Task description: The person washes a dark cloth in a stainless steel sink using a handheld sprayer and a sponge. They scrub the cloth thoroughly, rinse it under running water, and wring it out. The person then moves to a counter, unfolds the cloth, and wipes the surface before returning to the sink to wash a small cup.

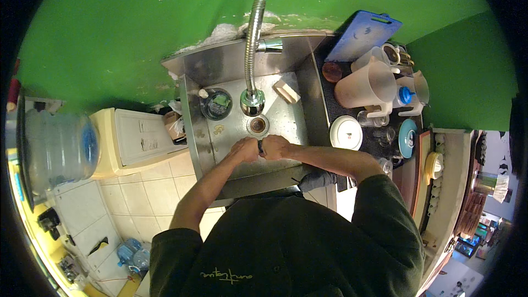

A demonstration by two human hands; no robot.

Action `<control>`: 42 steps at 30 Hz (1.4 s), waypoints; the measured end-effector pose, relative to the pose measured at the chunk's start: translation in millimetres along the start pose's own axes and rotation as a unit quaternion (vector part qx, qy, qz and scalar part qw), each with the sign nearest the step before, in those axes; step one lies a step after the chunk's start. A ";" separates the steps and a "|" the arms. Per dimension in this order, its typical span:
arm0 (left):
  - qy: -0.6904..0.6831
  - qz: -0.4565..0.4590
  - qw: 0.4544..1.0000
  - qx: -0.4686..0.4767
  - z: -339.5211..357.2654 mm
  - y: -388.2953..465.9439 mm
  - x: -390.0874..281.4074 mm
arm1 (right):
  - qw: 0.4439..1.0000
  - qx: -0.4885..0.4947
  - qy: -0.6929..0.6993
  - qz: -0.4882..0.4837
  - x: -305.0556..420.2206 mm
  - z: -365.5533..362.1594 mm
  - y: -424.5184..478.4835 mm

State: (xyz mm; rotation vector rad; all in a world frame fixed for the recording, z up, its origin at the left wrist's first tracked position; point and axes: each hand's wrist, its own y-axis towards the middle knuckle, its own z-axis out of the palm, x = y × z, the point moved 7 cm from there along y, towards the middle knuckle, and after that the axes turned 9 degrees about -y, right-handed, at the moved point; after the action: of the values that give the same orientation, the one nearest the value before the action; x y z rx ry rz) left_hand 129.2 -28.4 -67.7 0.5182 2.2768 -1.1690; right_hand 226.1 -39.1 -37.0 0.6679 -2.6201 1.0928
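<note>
Over the front of a stainless steel sink (284,117), my left hand (246,149) and my right hand (275,147) are closed like fists, side by side. Pinched between them is a small dark object (260,147), mostly covered by my fingers, so its kind is unclear. Just beyond my knuckles lies the round drain (258,125). Above it hangs the chrome spout head (252,102) of a flexible faucet. On the left of the basin sits a dark round container (216,104) with something green on it. A pale rectangular block (286,92) rests at the back right.
Right of the sink, a black drying mat (336,105) holds plastic pitchers (365,84), glasses, a white dish (346,133) and a teal lid-like disc (407,138). A blue cutting board (363,37) leans on the green wall. Dark grey cloth (317,180) hangs near the sink's front right. A water dispenser (140,140) stands left.
</note>
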 end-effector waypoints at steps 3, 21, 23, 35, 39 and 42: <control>-0.061 -0.014 0.998 -0.005 24.4 9.4 7.3 | 0.991 0.052 -0.121 -0.025 -4.4 19.7 8.8; -0.157 -0.167 0.930 -0.288 -49.7 -114.4 -55.8 | 0.910 -0.383 0.003 -0.158 -39.4 -172.7 -76.5; -0.268 -0.133 0.904 -0.305 -33.1 -137.8 -25.6 | 0.822 -0.556 -0.036 -0.117 -80.6 -225.1 -73.3; -0.294 -0.201 0.898 -0.258 9.9 -242.0 0.3 | 0.869 -0.419 0.257 0.050 -139.5 -293.5 43.9; -0.324 -0.233 0.878 -0.263 16.6 -258.2 11.0 | 0.823 -0.241 0.509 0.072 -97.6 -282.3 18.1; -0.333 -0.190 0.880 -0.280 -4.3 -260.3 -1.7 | 0.676 -0.315 0.664 0.043 -117.7 -218.6 30.7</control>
State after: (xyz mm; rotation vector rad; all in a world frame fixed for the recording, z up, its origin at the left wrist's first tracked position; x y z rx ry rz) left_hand -13.5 -169.0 98.5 -0.5092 1.9748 -0.6296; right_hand 320.4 174.4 53.0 -0.3689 -1.4479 0.2796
